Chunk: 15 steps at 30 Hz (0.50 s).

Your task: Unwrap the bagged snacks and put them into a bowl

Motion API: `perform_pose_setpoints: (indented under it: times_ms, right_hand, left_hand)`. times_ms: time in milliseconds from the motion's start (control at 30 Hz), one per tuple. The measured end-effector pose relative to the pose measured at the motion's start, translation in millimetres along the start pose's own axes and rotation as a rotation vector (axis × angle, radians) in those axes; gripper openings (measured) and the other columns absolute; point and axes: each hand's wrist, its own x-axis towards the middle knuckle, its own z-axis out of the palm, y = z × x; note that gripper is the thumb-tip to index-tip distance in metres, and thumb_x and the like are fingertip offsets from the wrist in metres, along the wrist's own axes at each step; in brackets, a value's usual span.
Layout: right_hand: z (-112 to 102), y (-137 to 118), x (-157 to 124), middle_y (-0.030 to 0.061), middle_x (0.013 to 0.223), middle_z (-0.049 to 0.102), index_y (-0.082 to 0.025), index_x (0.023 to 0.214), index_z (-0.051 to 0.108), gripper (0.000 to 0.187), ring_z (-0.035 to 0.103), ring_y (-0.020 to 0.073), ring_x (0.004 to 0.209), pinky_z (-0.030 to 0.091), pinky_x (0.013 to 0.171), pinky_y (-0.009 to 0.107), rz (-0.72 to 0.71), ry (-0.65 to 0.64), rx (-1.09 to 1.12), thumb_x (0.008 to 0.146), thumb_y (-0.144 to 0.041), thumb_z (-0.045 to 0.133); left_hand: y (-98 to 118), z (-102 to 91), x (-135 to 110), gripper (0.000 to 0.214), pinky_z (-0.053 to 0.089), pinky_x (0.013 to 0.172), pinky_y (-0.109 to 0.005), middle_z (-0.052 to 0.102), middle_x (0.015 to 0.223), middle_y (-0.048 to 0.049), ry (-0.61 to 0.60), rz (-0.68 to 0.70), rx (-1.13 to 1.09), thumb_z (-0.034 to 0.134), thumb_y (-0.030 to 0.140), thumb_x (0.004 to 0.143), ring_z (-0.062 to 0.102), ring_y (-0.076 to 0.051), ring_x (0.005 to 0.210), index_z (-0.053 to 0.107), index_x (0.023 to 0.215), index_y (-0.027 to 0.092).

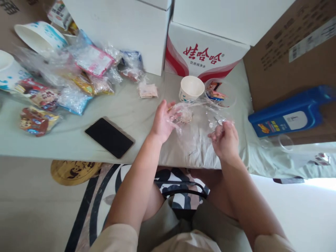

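Observation:
A crumpled clear plastic bag (193,134) stretches between my two hands over the front of the table. My left hand (162,122) holds its left side, with fingers partly behind the film and a small pale piece (187,116) close to them. My right hand (225,140) is closed, its fingers bent around the bag's right side. A thin dark sliver shows at those fingertips, too small to name. Just beyond the bag stand a white paper cup (192,88) and a clear round tub (229,98) with colourful wrappers in it.
A black phone (109,137) and a small pale packet (148,90) lie left of my hands. Bagged snacks (94,61) and paper cups (39,36) crowd the far left. White boxes (207,52) back the table; a blue container (288,112) leans against a brown carton (294,66) on the right.

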Motion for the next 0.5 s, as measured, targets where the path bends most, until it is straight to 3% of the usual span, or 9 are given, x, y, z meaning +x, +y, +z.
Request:
perform_pose_setpoints:
  times_ms: [100,200,267,367,433,500]
  right_hand:
    - [-6,7,3,-0.0115,0.058,0.061,-0.026,0.083,0.050,0.047,0.053,0.0082,0.039,0.050,0.045,0.022,0.036,0.118,0.031,0.074,-0.062,0.079]
    - [-14,9,8,-0.0098,0.063,0.065,-0.026,0.084,0.050,0.050,0.059,0.0084,0.043,0.047,0.043,0.020,0.041,0.148,0.022,0.074,-0.066,0.078]
    - [-22,6,11,-0.0099,0.060,0.064,-0.026,0.084,0.047,0.052,0.058,0.0085,0.041,0.044,0.041,0.020,0.026,0.184,-0.006,0.075,-0.069,0.075]
    - [-37,-1,14,-0.0104,0.053,0.061,-0.026,0.085,0.044,0.055,0.052,0.0083,0.035,0.034,0.035,0.018,0.006,0.245,-0.077,0.078,-0.073,0.071]
    - [-47,-5,16,-0.0110,0.050,0.058,-0.027,0.090,0.045,0.052,0.048,0.0085,0.034,0.026,0.033,0.018,0.017,0.263,-0.109,0.081,-0.073,0.068]
    - [-57,-6,18,-0.0108,0.051,0.058,-0.027,0.100,0.049,0.050,0.049,0.0088,0.035,0.026,0.033,0.018,0.042,0.236,-0.103,0.083,-0.071,0.067]
  left_hand:
    - [-15,1.0,-3,0.060,0.059,0.072,-0.030,0.071,0.119,-0.0073,-0.036,-0.018,0.181,0.084,0.032,0.073,0.074,-0.022,0.095,0.059,0.128,0.031]
    - [-25,0.4,-3,0.090,0.058,0.069,-0.027,0.073,0.110,-0.0050,0.006,-0.013,0.379,0.080,0.005,0.065,0.075,-0.018,0.084,0.047,0.143,0.035]
    - [-25,-2.6,-1,0.082,0.056,0.065,-0.025,0.075,0.094,-0.0024,0.107,0.013,0.486,0.072,0.003,0.068,0.074,-0.017,0.074,0.048,0.141,0.031]
    - [-16,-10.7,1,0.057,0.053,0.058,-0.021,0.073,0.076,0.0001,0.219,0.034,0.626,0.068,0.008,0.071,0.072,-0.015,0.065,0.058,0.124,0.024]
    - [-8,-16.0,0,0.047,0.051,0.055,-0.020,0.071,0.071,0.0005,0.207,0.031,0.666,0.069,0.011,0.069,0.071,-0.015,0.061,0.061,0.115,0.021]
    - [-3,-19.0,-3,0.057,0.051,0.055,-0.020,0.074,0.076,0.0005,0.110,0.018,0.658,0.072,0.010,0.065,0.072,-0.015,0.062,0.059,0.120,0.022]
